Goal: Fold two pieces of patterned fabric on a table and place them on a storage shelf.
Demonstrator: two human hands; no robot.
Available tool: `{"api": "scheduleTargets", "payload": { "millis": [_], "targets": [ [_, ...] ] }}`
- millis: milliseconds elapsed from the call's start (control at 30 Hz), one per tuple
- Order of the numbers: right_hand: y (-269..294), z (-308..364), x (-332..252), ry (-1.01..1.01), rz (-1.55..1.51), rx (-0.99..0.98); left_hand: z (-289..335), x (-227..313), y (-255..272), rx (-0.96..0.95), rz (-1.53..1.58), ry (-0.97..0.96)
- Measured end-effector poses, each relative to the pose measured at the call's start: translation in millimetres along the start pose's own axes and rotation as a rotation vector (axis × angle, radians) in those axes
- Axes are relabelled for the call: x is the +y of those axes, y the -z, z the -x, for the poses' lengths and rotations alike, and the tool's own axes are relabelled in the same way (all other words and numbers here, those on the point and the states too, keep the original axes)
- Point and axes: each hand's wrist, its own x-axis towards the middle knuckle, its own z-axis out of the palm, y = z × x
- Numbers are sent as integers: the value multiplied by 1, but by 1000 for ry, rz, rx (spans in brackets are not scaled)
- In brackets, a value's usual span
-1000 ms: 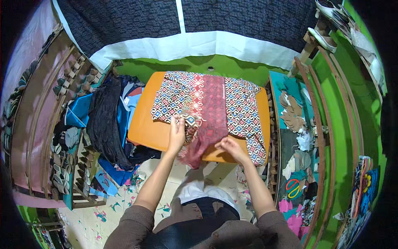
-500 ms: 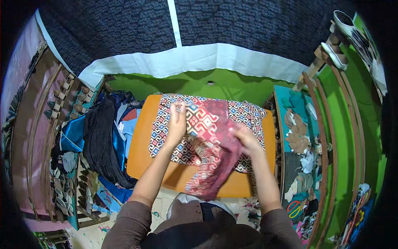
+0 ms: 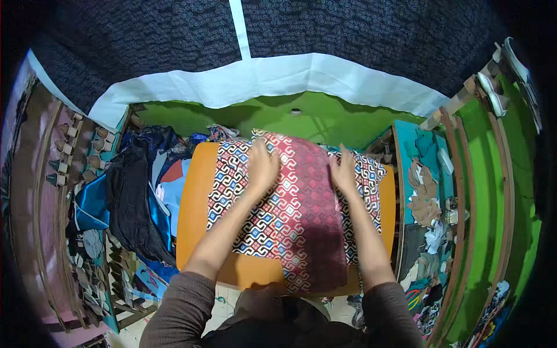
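A red and maroon patterned cloth [image 3: 316, 214] hangs lengthwise over the orange tabletop [image 3: 194, 185], its lower end reaching the near edge. Beneath it is a second cloth [image 3: 232, 226] in a black, white, blue and red interlocking pattern. Near the far left corner of the red cloth, my left hand [image 3: 264, 165] is closed on its edge. My right hand [image 3: 343, 170] pinches the opposite edge at about the same height, its fingertips partly hidden. The red cloth lies mostly smooth between and below my hands.
Dark and blue fabrics [image 3: 136, 197] are heaped left of the table. Racks with shoe-shaped pieces [image 3: 61, 165] stand farther left. At the right, a shelf holds brown and white scraps [image 3: 423, 185]. A dark curtain [image 3: 348, 46] with a white border hangs along the far side.
The red cloth was bunched and blurred in motion; now it is spread out flatter. My right hand has moved up and slightly left, my left hand a little right.
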Motion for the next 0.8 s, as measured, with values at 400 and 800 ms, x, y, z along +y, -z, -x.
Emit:
{"api": "scheduleTargets", "payload": {
  "millis": [400, 800],
  "targets": [
    [-12, 132, -1, 68, 153, -95, 110, -62, -43, -114, -484, -334],
    [29, 195, 18, -214, 53, -93, 226, -21, -26, -51, -294, -43]
  ]
}}
